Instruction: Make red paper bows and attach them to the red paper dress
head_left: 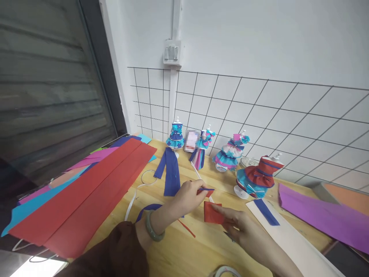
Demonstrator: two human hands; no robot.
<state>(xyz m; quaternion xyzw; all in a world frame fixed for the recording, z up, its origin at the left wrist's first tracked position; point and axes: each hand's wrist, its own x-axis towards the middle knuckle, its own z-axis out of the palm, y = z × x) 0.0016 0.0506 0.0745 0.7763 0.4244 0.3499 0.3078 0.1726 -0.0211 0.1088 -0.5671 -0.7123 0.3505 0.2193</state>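
Note:
My left hand [188, 196], with a green bangle at the wrist, pinches a small red piece with a blue edge [208, 192] above the middle of the table. Just to its right and lower, my right hand [235, 220] is closed on a folded red square [212, 213], thumb on top. The two pieces are apart. A white strip [197, 172] runs behind them toward the back. Below my left hand lies a thin red strip [187, 227], and a blue band [150, 208] curves partly behind my left forearm.
Four small dress forms, one in a red and blue dress [266, 173], stand along the back. Large red sheets [95, 192] cover the left side of the wooden table [201, 250]. Blue strips [172, 173] lie centrally; a purple sheet [317, 215] lies right. A tape roll [227, 270] is near the front.

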